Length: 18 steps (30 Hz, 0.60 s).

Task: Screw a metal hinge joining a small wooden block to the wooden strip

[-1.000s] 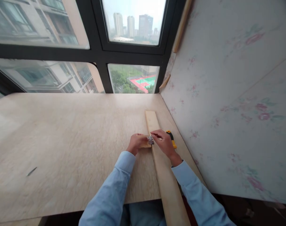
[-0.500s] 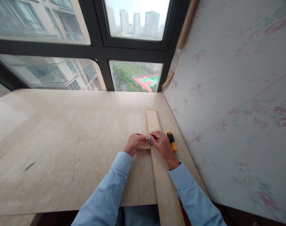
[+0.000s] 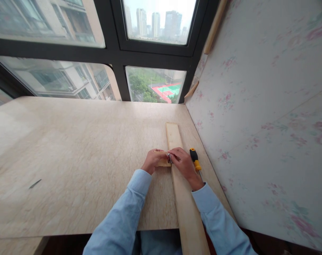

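Observation:
My left hand (image 3: 150, 160) is closed around a short wooden piece (image 3: 163, 163), which juts toward the long wooden board (image 3: 186, 198). At the end of that piece sits a small shiny metal hinge (image 3: 169, 158). My right hand (image 3: 184, 162) pinches the hinge between thumb and fingers, resting over the long board. Fingers hide part of the hinge, and any screws cannot be made out. Just right of my right hand lies a screwdriver (image 3: 194, 157) with a black and yellow handle, its shaft pointing toward me.
The stone-look sill (image 3: 84, 152) carries everything and ends at a front edge near my body. A thin pointed metal piece (image 3: 35, 183) lies far left. Flowered wallpaper (image 3: 256, 106) covers the right wall; dark-framed windows (image 3: 115, 56) stand behind. The long board overhangs the front edge.
The hinge looks narrower now, its leaf turned within my right fingers. Both hands stay at the same spot on the wood. The whole view has shifted slightly.

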Tool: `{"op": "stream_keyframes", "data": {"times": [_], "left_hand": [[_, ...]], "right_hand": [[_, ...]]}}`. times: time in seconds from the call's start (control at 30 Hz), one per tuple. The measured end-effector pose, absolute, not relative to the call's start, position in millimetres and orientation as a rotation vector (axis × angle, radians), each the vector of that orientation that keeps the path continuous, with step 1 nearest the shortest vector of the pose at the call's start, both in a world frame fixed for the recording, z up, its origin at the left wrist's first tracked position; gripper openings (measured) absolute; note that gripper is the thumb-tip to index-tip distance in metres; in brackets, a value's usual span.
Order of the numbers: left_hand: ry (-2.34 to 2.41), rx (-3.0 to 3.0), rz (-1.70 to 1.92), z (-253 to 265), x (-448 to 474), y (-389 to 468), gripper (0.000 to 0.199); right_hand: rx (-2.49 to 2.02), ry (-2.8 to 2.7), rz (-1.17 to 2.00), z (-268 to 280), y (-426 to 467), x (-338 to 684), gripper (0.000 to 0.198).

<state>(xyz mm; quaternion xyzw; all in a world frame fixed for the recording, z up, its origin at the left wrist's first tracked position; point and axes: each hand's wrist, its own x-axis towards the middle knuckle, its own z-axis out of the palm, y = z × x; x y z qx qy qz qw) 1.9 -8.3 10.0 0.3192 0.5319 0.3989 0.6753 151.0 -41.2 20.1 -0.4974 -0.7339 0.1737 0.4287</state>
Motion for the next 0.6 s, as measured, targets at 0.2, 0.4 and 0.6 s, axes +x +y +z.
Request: {"op": "stream_keyframes", "data": {"times": [0.2, 0.4, 0.6], "left_hand": [[1.206, 0.704, 0.903, 8.0, 2.1, -7.6, 0.033], [1.192, 0.720, 0.914, 4.9, 0.6, -8.3, 0.030], [1.206, 0.718, 0.928, 1.4, 0.5, -8.0, 0.032]], "right_hand": [[-1.202, -1.862, 0.468, 17.4, -40.6, 153.5, 0.023], [-1.184, -1.900, 0.482, 12.4, -39.5, 156.9, 0.029], [-1.198, -1.916, 0.465, 13.6, -39.7, 157.0, 0.026]]}}
